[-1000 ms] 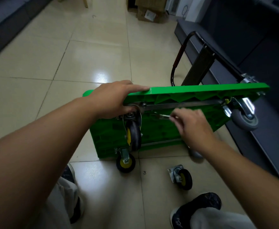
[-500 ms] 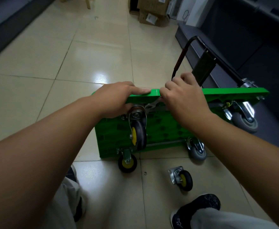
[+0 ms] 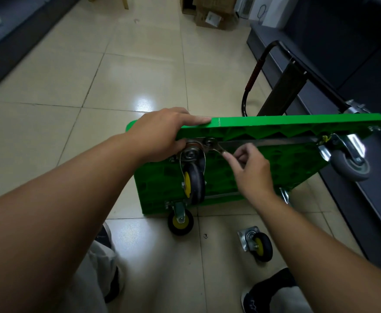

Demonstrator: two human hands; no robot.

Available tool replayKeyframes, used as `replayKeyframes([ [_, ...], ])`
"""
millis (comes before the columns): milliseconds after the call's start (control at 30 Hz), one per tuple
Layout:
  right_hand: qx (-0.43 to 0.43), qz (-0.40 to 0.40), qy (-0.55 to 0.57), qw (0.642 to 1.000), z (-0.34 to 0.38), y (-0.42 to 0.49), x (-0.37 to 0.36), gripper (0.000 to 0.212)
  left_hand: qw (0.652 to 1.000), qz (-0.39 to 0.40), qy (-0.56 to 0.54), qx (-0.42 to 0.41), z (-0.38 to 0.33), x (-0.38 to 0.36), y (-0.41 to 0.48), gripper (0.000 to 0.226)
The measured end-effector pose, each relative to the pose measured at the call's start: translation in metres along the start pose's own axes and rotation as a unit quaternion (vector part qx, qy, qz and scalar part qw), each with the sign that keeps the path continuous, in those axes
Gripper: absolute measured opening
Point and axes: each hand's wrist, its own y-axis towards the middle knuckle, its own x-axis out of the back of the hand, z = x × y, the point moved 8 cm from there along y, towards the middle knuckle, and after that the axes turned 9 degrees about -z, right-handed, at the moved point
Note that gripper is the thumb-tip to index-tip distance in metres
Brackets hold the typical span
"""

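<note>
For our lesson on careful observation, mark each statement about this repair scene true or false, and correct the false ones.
1. The left hand holds the upper edge of the green trolley deck. True.
2. The right hand holds a screwdriver. False: it pinches a wrench set on a fastener beside a caster mount.
3. A loose caster lies on the floor tiles. True.
4. The trolley stands on all its wheels. False: it is tipped on its side, underside towards the person.
5. Every wheel has a yellow hub. False: the grey caster at the right has none.
</note>
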Motion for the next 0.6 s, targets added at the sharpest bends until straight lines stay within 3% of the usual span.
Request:
replayKeyframes([
  [133, -0.143, 0.087, 0.192, 0.967, -0.014, -0.030, -0.053, 0.027, 1.000, -0.008, 0.004, 0.003, -0.001, 0.000, 0.000, 0.069],
  [233, -0.167, 0.089, 0.234, 0.954, -0.014, -0.042, -0.061, 0.035, 1.000, -0.009, -0.002, 0.007, 0.000, 0.000, 0.001, 0.069],
  [333, -0.152, 0.060, 0.251, 0.954, -0.023, -0.045, -0.043, 0.026, 1.000, -0.007, -0.003, 0.004, -0.001, 0.000, 0.000, 0.068],
  [500, -0.032, 0.098, 0.018, 0.995, -0.051, -0.033, 0.004, 0.028, 1.000, -0.002, -0.008, 0.006, -0.001, 0.000, 0.000, 0.067],
  [600, 0.104, 0.092, -0.149, 0.979, -0.033, -0.020, 0.032, 0.030, 1.000, -0.004, -0.012, 0.004, -0.001, -0.001, 0.000, 0.067],
])
